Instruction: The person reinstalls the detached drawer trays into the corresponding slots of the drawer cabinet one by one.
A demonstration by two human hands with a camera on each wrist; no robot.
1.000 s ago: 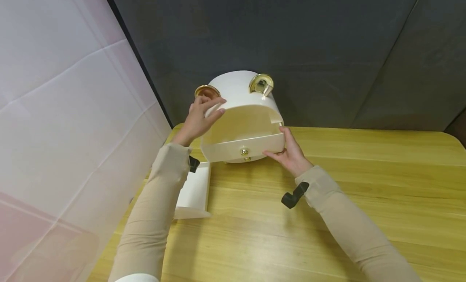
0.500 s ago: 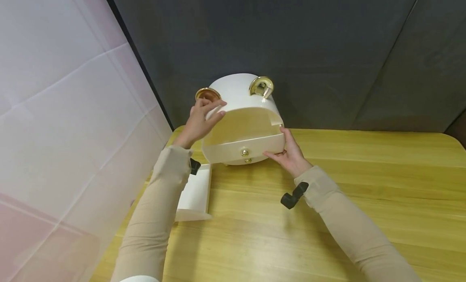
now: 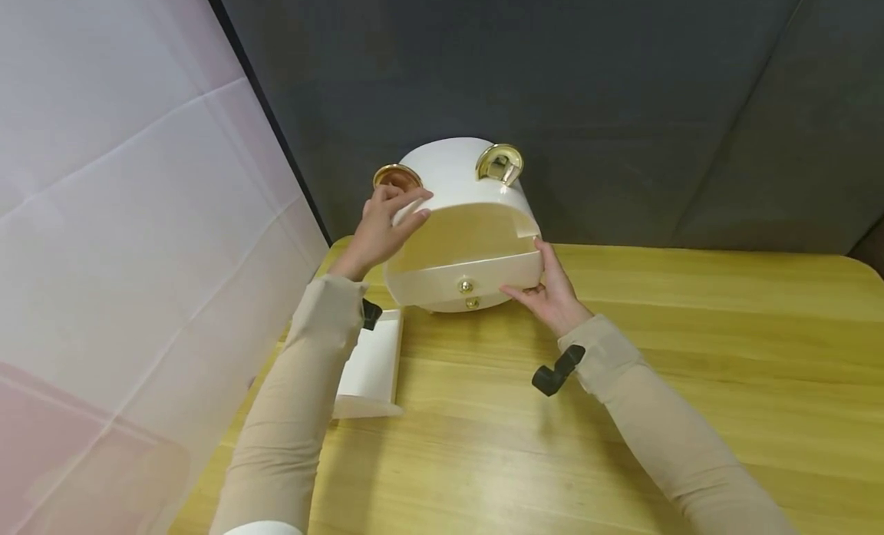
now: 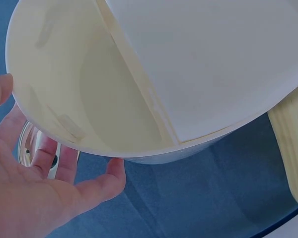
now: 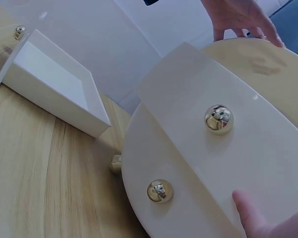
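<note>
A round white cabinet (image 3: 452,170) with gold ring handles (image 3: 499,163) is held tilted at the table's far edge. My left hand (image 3: 383,224) grips its upper left rim, fingers over the shell (image 4: 114,99). A drawer (image 3: 470,278) with a gold knob (image 3: 466,286) sticks partly out of the cabinet's lower front. My right hand (image 3: 549,293) holds the drawer's right corner between thumb and fingers. In the right wrist view a fingertip (image 5: 256,218) lies on the drawer front (image 5: 248,158) below its knob (image 5: 218,119).
A second white drawer (image 3: 369,362) lies loose on the wooden table (image 3: 621,412), left of my left forearm, and shows again (image 5: 54,84) in the right wrist view. A white sheet hangs at the left and a dark curtain behind.
Almost nothing differs. The cabinet and both hands have shifted very slightly, and both grips are the same.
</note>
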